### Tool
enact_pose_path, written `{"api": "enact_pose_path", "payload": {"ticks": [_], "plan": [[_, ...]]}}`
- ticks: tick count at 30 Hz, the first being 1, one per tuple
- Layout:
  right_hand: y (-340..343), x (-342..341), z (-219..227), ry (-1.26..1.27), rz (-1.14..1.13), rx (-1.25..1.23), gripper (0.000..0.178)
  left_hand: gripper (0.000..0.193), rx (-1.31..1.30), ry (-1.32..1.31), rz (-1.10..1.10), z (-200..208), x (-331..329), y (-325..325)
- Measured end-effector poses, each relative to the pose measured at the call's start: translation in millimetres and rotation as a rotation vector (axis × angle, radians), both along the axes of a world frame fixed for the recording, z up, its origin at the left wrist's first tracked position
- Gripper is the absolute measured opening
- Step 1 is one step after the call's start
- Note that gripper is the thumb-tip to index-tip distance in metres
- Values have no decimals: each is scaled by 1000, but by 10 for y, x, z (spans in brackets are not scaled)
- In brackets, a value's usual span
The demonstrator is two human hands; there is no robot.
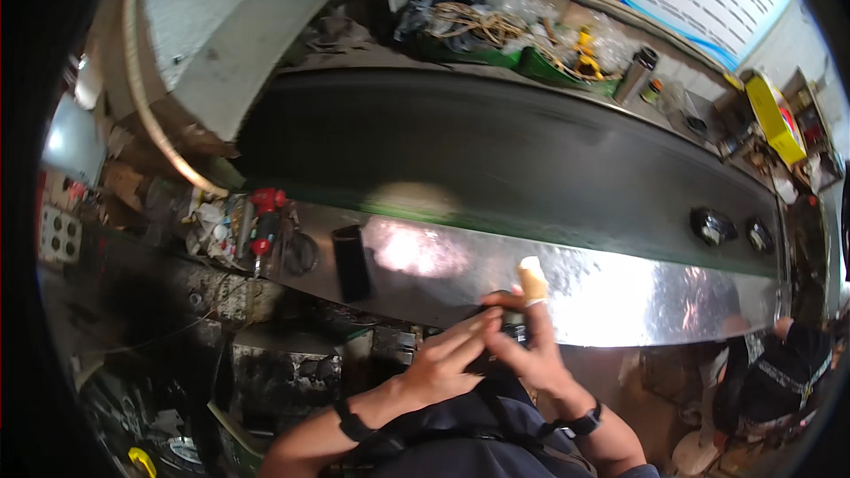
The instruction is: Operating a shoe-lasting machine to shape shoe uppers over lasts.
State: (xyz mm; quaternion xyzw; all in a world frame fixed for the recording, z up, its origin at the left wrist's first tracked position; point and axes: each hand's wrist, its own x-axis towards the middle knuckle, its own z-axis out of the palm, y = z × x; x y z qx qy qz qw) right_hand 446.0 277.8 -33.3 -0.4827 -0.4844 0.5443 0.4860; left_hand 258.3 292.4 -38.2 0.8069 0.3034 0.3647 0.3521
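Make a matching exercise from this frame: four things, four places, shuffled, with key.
Things
1. small dark object
2. black flat slab
3. red-and-black tool
4. yellow box

Places
A. leftmost of the four
B. upper right of the picture
C. where the left hand and right hand meet
D. on the metal ledge, left of the hands, right of another listed thing

Pairs: 1-C; 2-D; 3-A; 4-B

A wide camera on the head looks down and ahead, near the left hand [445, 365] and right hand [537, 356], over the counter [482, 258].
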Motion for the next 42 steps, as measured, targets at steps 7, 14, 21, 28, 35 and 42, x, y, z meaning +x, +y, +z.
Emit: {"api": "enact_pose_path", "payload": {"ticks": [7,14,21,28,35,42], "plan": [[-234,901,361,170,-114,-424,66,53,174,173,-24,-309,-277,-91],[-271,1154,-381,-295,16,-348,67,36,-90,327,408,-813,-1205,-708],[152,692,-602,-906,242,138,65,38,-285,396,530,-859,-1519,-873],[391,454,-805,-1234,324,259,63,46,-552,342,854,-565,-1781,-1680],[215,531,-865,-1341,369,354,61,34,-514,511,1030,-310,-1466,-2222],[71,638,-1191,-1166,363,542,56,33,-387,437,1086,-204,-1479,-2520]]}}
